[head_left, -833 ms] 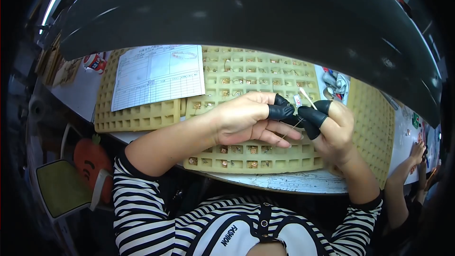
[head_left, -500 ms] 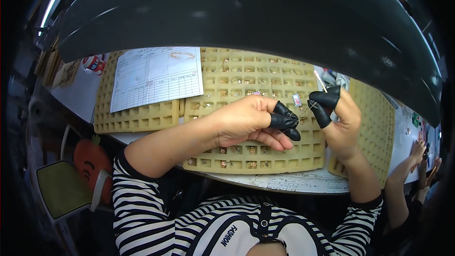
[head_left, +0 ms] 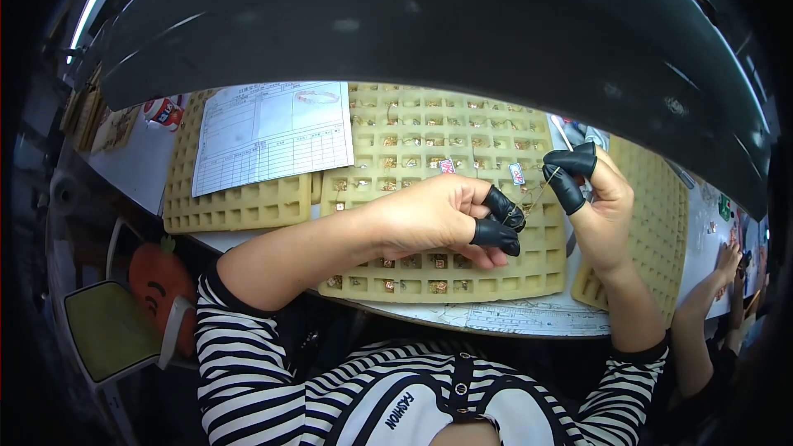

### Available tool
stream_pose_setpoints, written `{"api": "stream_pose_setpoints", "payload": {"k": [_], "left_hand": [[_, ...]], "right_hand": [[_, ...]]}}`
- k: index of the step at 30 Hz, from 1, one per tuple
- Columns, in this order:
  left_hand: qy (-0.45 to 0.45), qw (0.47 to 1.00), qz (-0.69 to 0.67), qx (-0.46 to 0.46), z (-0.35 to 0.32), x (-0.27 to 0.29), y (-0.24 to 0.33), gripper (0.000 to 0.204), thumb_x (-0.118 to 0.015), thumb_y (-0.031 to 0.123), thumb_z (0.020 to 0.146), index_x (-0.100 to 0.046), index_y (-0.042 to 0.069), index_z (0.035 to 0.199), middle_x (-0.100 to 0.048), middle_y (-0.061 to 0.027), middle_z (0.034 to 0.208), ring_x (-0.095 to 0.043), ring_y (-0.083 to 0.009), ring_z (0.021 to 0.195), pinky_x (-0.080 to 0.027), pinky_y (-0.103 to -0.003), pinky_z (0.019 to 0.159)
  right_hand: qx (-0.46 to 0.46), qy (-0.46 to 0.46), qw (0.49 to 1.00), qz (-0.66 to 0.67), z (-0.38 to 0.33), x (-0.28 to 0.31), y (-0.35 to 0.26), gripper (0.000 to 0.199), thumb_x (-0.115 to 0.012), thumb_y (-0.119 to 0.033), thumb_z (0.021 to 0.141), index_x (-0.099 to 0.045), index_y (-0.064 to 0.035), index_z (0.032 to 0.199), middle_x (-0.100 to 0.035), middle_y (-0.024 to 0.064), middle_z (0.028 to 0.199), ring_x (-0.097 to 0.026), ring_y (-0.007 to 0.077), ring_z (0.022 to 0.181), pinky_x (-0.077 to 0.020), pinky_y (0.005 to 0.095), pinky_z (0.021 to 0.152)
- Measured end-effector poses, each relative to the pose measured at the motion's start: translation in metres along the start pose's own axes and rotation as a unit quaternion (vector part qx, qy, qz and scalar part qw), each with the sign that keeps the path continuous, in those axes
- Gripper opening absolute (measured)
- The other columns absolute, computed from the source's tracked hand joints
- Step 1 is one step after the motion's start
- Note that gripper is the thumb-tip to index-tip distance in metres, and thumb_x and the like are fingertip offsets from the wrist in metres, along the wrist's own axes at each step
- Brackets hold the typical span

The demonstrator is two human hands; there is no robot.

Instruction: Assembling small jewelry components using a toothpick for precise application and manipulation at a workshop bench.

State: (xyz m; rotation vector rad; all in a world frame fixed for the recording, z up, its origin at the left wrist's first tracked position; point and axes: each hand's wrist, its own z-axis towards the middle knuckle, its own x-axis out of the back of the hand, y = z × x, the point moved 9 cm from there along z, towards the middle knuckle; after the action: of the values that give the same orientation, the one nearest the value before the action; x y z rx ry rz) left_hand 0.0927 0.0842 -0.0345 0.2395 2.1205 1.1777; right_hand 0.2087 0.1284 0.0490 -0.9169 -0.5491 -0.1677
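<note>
Left hand and right hand, both pinched shut on a thin gold chain, should keep it taut over the yellow compartmented tray.

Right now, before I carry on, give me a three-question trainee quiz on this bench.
1. True or false: both hands wear black fingertip covers.
2. What lies on the left compartment tray? A) a paper form B) scissors C) a cup
3. What runs between the left hand and the right hand?

Key: 1 true. 2 A, the paper form. 3 A thin gold chain, pinched at both ends above the middle tray.
</note>
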Motion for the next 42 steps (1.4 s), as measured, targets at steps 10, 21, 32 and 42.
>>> {"api": "stream_pose_setpoints", "payload": {"k": [10,21,32,42], "left_hand": [[0.029,0.999,0.024,0.011,0.000,0.002,-0.001,0.014,-0.053,0.007,0.088,-0.057,-0.004,0.096,-0.064,-0.0125,0.084,-0.065,-0.0157,0.073,-0.055,-0.022,0.064],[0.070,0.995,-0.073,-0.022,0.001,0.016,0.002,0.014,-0.055,0.010,0.088,-0.057,-0.001,0.096,-0.063,-0.0122,0.089,-0.065,-0.0180,0.078,-0.056,-0.026,0.069],[0.077,0.993,-0.080,-0.028,0.001,0.018,0.003,0.017,-0.056,0.011,0.088,-0.057,-0.002,0.099,-0.064,-0.0161,0.092,-0.066,-0.0221,0.082,-0.056,-0.029,0.072],[0.078,0.995,-0.062,-0.029,0.001,0.018,0.003,0.017,-0.057,0.014,0.088,-0.059,-0.001,0.095,-0.065,-0.0153,0.090,-0.066,-0.0206,0.081,-0.056,-0.028,0.072]], "right_hand": [[-0.037,-0.021,0.999,0.014,0.001,-0.004,0.006,0.012,-0.061,0.003,0.075,-0.064,0.0023,0.087,-0.056,0.0031,0.078,-0.047,0.0089,0.070,-0.0386,0.0216,0.065],[0.025,-0.092,0.994,-0.055,-0.007,-0.011,0.005,0.026,-0.051,0.010,0.079,-0.058,0.0019,0.102,-0.060,0.0090,0.083,-0.056,0.0134,0.071,-0.0449,0.0241,0.064],[0.177,-0.109,0.970,-0.123,-0.019,-0.019,-0.028,0.027,-0.064,0.004,0.070,-0.057,-0.0009,0.095,-0.061,0.0100,0.071,-0.059,0.0255,0.056,-0.0450,0.0327,0.050],[0.192,-0.109,0.966,-0.134,-0.019,-0.024,-0.023,0.021,-0.061,0.006,0.062,-0.057,0.0003,0.082,-0.051,0.0103,0.057,-0.051,0.0267,0.046,-0.0401,0.0341,0.043]]}}
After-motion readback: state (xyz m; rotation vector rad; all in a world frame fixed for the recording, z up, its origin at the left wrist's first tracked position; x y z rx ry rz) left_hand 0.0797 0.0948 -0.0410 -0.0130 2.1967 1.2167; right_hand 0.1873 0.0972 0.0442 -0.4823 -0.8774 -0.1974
